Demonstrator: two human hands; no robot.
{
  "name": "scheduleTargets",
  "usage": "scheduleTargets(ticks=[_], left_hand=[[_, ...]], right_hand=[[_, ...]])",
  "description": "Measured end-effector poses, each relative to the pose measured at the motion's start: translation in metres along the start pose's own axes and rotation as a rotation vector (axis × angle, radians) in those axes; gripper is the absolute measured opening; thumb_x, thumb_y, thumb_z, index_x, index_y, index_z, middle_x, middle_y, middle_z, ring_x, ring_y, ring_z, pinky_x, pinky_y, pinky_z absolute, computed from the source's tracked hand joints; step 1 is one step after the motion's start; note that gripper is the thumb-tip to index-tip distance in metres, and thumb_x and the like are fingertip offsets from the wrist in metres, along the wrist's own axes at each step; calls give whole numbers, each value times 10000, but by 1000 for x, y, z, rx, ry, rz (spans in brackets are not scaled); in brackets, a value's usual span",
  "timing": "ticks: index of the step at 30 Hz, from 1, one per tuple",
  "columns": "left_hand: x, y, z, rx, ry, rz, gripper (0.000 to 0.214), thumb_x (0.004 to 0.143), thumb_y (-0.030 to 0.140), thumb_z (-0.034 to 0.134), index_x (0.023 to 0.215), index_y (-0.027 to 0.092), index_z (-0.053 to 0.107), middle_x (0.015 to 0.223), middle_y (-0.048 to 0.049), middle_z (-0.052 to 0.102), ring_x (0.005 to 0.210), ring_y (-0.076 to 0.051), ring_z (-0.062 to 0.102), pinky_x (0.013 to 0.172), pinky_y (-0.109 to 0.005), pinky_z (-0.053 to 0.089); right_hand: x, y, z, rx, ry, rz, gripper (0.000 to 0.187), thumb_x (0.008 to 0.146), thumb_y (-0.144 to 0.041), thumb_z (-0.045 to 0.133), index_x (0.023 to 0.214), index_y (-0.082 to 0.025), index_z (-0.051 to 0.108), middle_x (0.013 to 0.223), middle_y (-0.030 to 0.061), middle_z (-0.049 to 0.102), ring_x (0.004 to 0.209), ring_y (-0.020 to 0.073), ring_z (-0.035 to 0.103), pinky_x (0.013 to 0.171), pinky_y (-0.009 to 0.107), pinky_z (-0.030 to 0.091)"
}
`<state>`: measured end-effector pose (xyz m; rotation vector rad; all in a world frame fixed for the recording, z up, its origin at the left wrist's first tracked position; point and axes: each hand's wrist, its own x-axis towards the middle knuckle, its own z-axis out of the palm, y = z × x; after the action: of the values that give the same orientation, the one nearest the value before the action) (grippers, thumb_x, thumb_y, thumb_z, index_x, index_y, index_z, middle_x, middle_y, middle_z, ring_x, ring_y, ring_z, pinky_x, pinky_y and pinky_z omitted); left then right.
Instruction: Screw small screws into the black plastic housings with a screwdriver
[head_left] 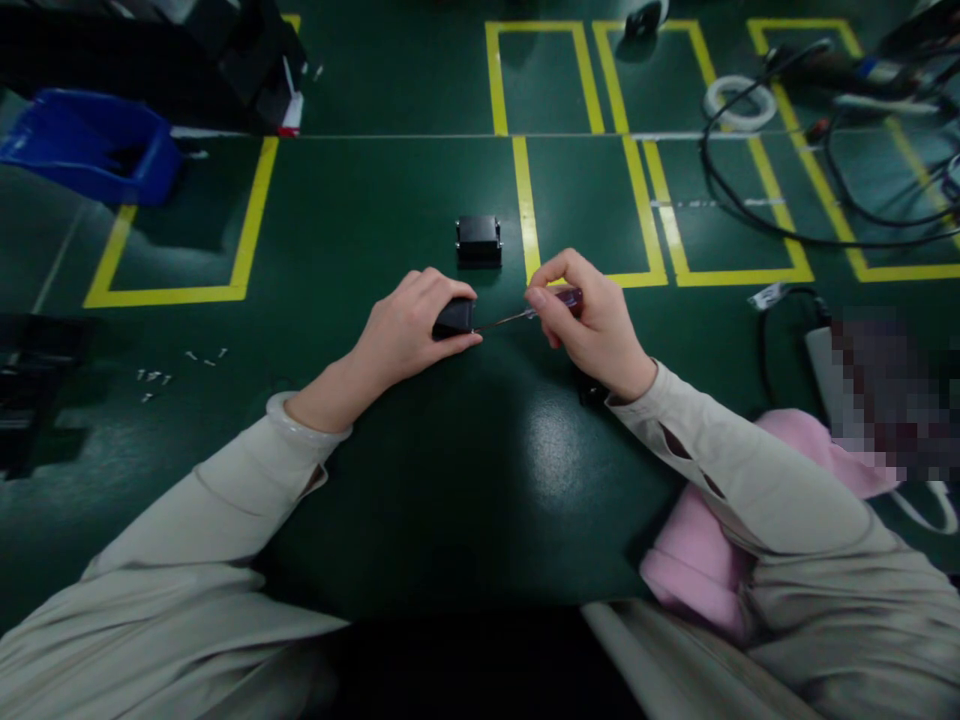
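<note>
A screwdriver (529,314), yellow tape (165,297) and screws (153,376) lying toward the left edge are marking this green bench (420,480) as a workshop's.

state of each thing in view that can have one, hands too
left hand: closed on a block
held black block: gripped at its sides
right hand: closed on a screwdriver
screwdriver: tip at the held block's right end
second black block: set down, unheld
screws: loose, scattered
blue bin: open
pink fabric: bunched
</note>
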<state>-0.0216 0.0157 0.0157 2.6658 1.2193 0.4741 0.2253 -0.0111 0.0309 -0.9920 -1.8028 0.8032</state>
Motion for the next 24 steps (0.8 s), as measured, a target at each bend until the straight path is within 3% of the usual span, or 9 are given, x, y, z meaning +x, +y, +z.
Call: scheduleTargets(ticks=[5,8,13,20,24], left_hand=[[0,0,0,-2,5,9,428,923,470,649,1234,184,580,1171,-109,639,1072,-281,584,898,-406,483],[0,-1,1,-3,6,7,431,916,465,660,1233,183,582,1171,-112,641,1079,-287,582,902,-409,482],[0,-1,0,2,10,16,437,915,469,664,1235,182,583,1169,-110,646,1072,-285,587,888,-399,483],[0,-1,0,6,5,10,437,912,458,673,1236,182,579,1173,-107,642,1080,-281,585,898,-398,481],[0,-1,1,2,6,16,437,920,468,661,1238,178,582,1173,-106,641,1079,-278,586,901,-395,481]], right_hand=[[0,1,0,6,18,-21,63,966,-279,528,1003,-234,501,689,-59,450,590,98,458,575,277,364],[0,1,0,17,10,-20,49,963,-255,535,994,-231,506,716,-51,480,612,96,477,583,275,363],[0,0,0,7,-5,-3,141,985,-343,551,912,-229,511,728,-46,515,586,79,469,565,270,347],[-1,2,1,26,17,-11,95,977,-305,534,1031,-235,499,654,-72,465,544,88,453,531,268,361],[0,1,0,36,0,25,144,1003,-367,526,958,-232,502,641,-82,484,473,57,449,498,258,347]])
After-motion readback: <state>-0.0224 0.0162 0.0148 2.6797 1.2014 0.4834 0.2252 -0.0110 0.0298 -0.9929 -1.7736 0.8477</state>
